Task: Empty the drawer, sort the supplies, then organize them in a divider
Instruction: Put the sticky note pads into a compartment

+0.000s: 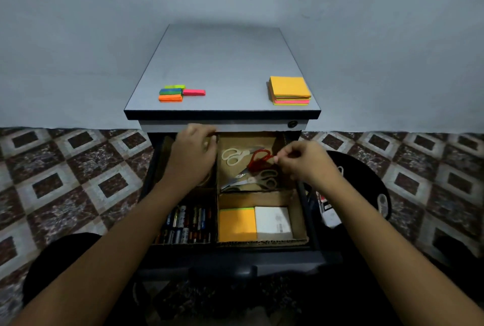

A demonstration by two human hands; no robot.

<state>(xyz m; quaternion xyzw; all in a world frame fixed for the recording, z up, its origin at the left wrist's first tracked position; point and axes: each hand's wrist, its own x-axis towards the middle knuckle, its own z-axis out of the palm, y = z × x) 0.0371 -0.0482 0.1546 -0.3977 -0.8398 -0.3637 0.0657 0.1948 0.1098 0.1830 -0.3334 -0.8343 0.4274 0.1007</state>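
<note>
The single view comes from a wide-angle camera worn on the person's head, looking forward and steeply down, so both forearms enter from the bottom corners and run up to the left hand (pixel 195 153) and the right hand (pixel 301 160) near mid-frame. The open drawer (pixel 235 257) lies nearest, almost straight beneath the lens, with the cabinet's tabletop (pixel 222 69) farther off above it and the wall (pixel 78 37) filling the top of the frame. The wide lens also takes in the tiled floor (pixel 65 181) on both sides and bends the frame's outer parts.
</note>
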